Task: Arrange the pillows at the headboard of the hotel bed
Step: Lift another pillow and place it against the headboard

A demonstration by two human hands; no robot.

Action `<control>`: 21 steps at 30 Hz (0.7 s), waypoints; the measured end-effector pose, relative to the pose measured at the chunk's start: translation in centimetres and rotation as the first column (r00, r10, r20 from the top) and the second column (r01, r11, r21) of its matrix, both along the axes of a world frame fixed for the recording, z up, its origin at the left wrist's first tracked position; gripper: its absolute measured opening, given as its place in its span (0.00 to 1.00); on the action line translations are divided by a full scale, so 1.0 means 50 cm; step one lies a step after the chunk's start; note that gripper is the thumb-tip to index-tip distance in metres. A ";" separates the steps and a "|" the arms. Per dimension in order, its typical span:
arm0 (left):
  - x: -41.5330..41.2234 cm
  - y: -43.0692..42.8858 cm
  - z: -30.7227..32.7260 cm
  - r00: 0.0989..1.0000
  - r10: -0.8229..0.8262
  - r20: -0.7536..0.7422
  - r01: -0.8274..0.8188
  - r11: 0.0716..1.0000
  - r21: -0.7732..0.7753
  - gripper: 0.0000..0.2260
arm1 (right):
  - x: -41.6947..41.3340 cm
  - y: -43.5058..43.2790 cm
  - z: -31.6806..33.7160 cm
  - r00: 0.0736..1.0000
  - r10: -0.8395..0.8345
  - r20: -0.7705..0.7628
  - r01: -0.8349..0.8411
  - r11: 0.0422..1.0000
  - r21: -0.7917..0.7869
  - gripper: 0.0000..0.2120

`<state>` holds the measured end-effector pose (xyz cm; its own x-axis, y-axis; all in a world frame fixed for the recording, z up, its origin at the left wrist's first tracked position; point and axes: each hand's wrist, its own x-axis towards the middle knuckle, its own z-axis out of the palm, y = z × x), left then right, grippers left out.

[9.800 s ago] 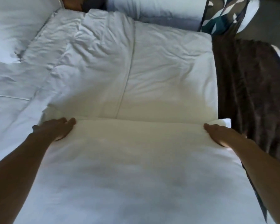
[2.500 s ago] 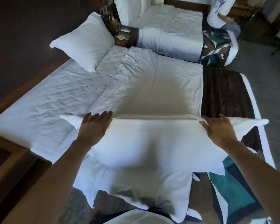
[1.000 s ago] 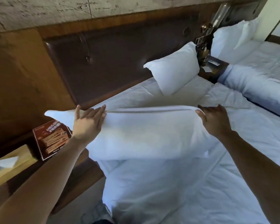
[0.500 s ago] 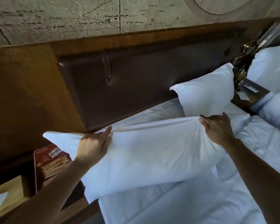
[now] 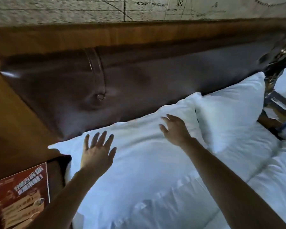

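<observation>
2 hands spread wide, left hand, right hand, over near pillow, against headboard

Hotel bedroom: a padded dark-brown headboard is set in warm wood panelling beneath a wall covering printed like an old map. A plump white pillow and a second pillow lie side by side against it on white bed linen. A red promotional card sits beside the bed at left, and a dark bedside stand at right.
</observation>
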<state>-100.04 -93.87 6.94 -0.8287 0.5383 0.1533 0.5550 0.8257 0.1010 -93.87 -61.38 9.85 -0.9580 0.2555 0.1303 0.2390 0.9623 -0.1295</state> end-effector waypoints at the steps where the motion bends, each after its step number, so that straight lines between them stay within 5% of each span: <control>1: -0.012 0.006 -0.010 1.000 -0.020 -0.001 0.020 1.000 -0.022 0.28 | -0.021 -0.032 -0.013 0.996 0.079 -0.027 -0.080 0.997 -0.016 0.23; 6: -0.066 0.023 -0.053 0.983 0.058 0.172 -0.045 0.996 -0.081 0.30 | -0.142 -0.120 -0.077 0.924 0.380 -0.037 -0.379 0.925 0.029 0.22; 10: -0.086 0.018 -0.087 0.976 0.094 0.195 -0.090 0.995 -0.032 0.30 | -0.191 -0.127 -0.124 0.902 0.423 0.087 -0.426 0.904 0.024 0.26; 13: -0.098 0.024 -0.095 0.981 0.105 0.160 -0.106 0.994 -0.006 0.25 | -0.189 -0.054 -0.141 0.932 0.362 0.021 -0.363 0.929 0.070 0.24; 16: -0.099 0.039 -0.107 0.975 0.089 0.204 -0.098 0.995 0.034 0.21 | -0.163 0.004 -0.145 0.901 0.384 -0.200 -0.348 0.918 0.192 0.13; 18: -0.084 0.047 -0.114 0.980 0.045 0.195 -0.057 0.997 0.056 0.19 | -0.132 -0.010 -0.150 0.816 0.503 -0.284 -0.481 0.864 0.150 0.08; 21: -0.049 0.043 -0.100 0.987 -0.004 0.159 -0.008 0.997 0.073 0.17 | -0.105 -0.060 -0.155 0.758 0.622 -0.198 -0.635 0.773 -0.004 0.13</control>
